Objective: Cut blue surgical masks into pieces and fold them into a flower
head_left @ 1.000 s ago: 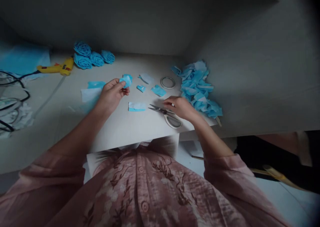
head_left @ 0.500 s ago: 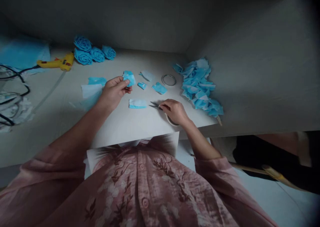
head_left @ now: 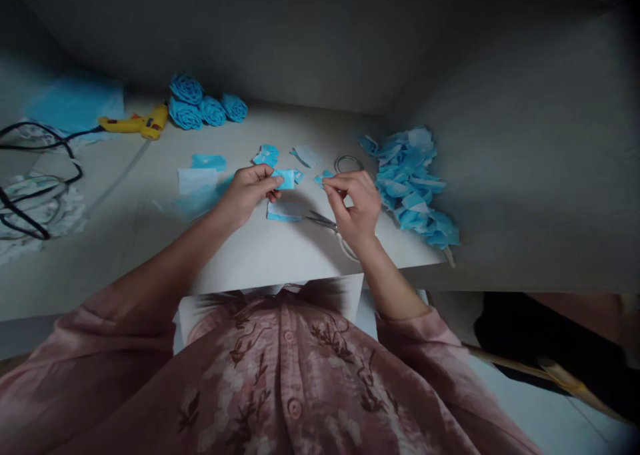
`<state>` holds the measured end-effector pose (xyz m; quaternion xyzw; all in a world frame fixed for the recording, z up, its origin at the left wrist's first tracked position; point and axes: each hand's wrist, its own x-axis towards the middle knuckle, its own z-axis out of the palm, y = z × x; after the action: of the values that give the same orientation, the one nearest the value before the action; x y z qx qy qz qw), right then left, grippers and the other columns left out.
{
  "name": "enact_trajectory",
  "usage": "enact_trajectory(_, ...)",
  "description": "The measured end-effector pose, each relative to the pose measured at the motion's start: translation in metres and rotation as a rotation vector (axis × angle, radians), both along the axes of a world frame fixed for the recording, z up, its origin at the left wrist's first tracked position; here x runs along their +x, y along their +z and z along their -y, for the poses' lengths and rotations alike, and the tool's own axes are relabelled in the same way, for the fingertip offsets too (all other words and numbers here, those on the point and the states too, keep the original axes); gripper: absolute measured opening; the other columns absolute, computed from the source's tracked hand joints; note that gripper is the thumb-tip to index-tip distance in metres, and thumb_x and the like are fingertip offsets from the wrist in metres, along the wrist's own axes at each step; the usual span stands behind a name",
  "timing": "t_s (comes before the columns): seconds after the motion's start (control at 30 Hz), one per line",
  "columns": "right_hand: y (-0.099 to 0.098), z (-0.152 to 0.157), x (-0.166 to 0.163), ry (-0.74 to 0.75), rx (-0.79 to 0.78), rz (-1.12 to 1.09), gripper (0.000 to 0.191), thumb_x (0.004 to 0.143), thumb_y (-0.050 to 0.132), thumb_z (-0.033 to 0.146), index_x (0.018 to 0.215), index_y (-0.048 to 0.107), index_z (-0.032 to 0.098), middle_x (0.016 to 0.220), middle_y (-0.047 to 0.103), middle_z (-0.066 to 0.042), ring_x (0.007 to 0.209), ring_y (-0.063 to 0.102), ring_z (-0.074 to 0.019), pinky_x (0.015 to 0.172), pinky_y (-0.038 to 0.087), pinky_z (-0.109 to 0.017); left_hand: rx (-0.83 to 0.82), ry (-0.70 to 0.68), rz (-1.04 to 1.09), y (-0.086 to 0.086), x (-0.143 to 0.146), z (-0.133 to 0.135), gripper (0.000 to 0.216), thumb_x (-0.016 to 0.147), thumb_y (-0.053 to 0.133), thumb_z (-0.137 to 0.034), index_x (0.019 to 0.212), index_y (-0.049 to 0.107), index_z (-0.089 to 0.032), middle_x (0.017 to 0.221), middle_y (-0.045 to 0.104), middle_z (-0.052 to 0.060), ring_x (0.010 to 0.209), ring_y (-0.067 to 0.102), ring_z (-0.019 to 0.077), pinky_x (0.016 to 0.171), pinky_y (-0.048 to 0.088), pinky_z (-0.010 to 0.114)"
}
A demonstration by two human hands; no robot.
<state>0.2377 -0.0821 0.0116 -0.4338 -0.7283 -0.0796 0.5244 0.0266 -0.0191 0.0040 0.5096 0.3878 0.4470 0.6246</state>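
Note:
My left hand pinches a small piece of blue fabric between thumb and fingers, above the table. To its right, my right hand is raised with thumb and fingertips together; I cannot tell what, if anything, is between them. A blue scrap shows right at those fingertips. Below the right hand lie scissors, blades pointing left and handle partly hidden. Near the blade tips is a white and blue strip. A crumpled blue scrap lies beyond my left hand.
Several blue fabric roses sit at the back left beside a yellow glue gun with its black cord. A ruffled blue fabric garland lies by the right wall. A ring sits behind my right hand. Folded fabric lies left.
My right hand has let go of the scissors and moved up to the blue scraps. My left hand has shifted slightly right and nearer me with a fabric piece; the crumpled scrap behind it now shows.

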Motion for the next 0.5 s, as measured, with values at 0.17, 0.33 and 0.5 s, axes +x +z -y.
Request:
enact_trajectory(0.17, -0.007, -0.018, -0.019, 0.063, 0.288, 0.138, 0.015, 0.102, 0.059, 0.016, 0.104, 0.071, 0.024, 0.087, 0.074, -0.003, 0.084, 0.067, -0.0177, 0.077, 0.049, -0.035, 0.018, -0.013, -0.017, -0.001, 0.001, -0.001, 0.013, 0.075, 0.072, -0.018, 0.067, 0.061, -0.017, 0.059, 0.061, -0.002, 0.053, 0.056, 0.0091, 0.052, 0.044, 0.021)
enact_trajectory(0.33, -0.014, -0.031, -0.023, 0.071, 0.313, 0.217, 0.012, 0.102, 0.061, 0.017, 0.106, 0.070, 0.025, 0.088, 0.073, -0.003, 0.083, 0.064, -0.0172, 0.076, 0.049, -0.033, 0.051, -0.046, -0.029, -0.001, 0.001, 0.000, 0.012, 0.074, 0.072, -0.020, 0.068, 0.063, -0.016, 0.060, 0.061, -0.002, 0.053, 0.055, 0.0087, 0.052, 0.044, 0.021)
enact_trajectory(0.5, -0.015, -0.034, -0.022, 0.036, 0.325, 0.257, 0.010, 0.102, 0.062, 0.018, 0.102, 0.070, 0.024, 0.088, 0.073, -0.002, 0.084, 0.064, -0.0161, 0.075, 0.049, -0.032, 0.052, -0.079, -0.036, 0.001, 0.001, 0.001, 0.012, 0.073, 0.074, -0.021, 0.069, 0.063, -0.016, 0.062, 0.061, -0.002, 0.054, 0.055, 0.0083, 0.051, 0.045, 0.020)
